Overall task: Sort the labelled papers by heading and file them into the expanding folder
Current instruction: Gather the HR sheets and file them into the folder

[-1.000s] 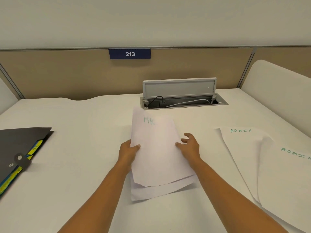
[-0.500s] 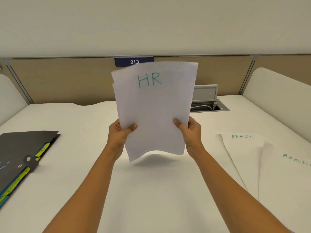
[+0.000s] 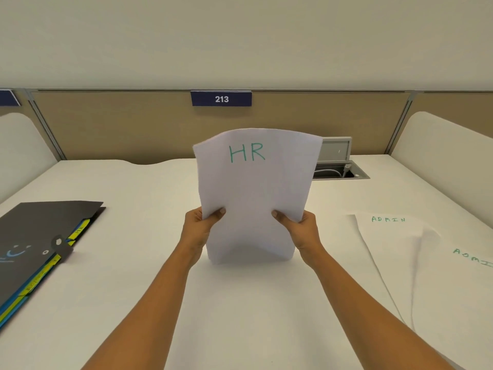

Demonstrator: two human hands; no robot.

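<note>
Above the desk (image 3: 240, 303), HR papers (image 3: 256, 198) upright — heading up, both hands gripping.

Thin matt white paper in the HR sheets (image 3: 253, 198), limp enough to bow, lettered in green marker ink, with the same dull paper in the ADMIN sheets (image 3: 394, 249) and a smooth, matt white laminate look to the desk top (image 3: 138, 193). Looks like dark grey plastic with a faint satin sheen on the expanding folder (image 3: 40, 231), with brighter blue and yellow plastic dividers (image 3: 80, 228) at its edge. Reads as matt tan cloth on the partition panel (image 3: 120, 126), dull grey metal on the cable box lid (image 3: 336, 149) and frame post (image 3: 397, 129), smooth navy plastic on the number plate (image 3: 221, 99).
</note>
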